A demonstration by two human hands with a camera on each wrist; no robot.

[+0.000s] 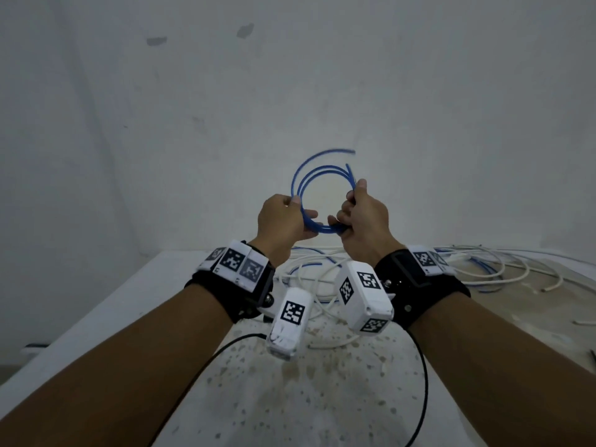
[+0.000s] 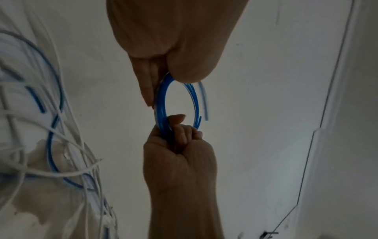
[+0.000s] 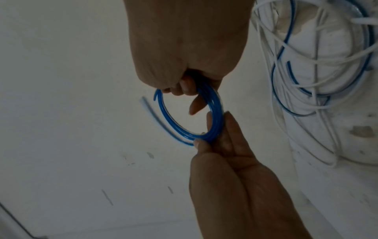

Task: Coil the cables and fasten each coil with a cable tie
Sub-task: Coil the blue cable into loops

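A blue cable coil of a few loops is held up in front of the white wall, above the table. My left hand pinches its left and lower side between thumb and fingers. My right hand grips its right side with curled fingers. One loose blue end sticks out blurred above the coil. In the left wrist view the coil runs between my left hand and my right hand. The right wrist view shows the coil the same way, right hand above, left hand below. No cable tie is visible.
A tangle of white and blue cables lies along the back of the speckled white table, reaching under my wrists. Black leads hang from the wrist cameras. The wall stands close behind the table.
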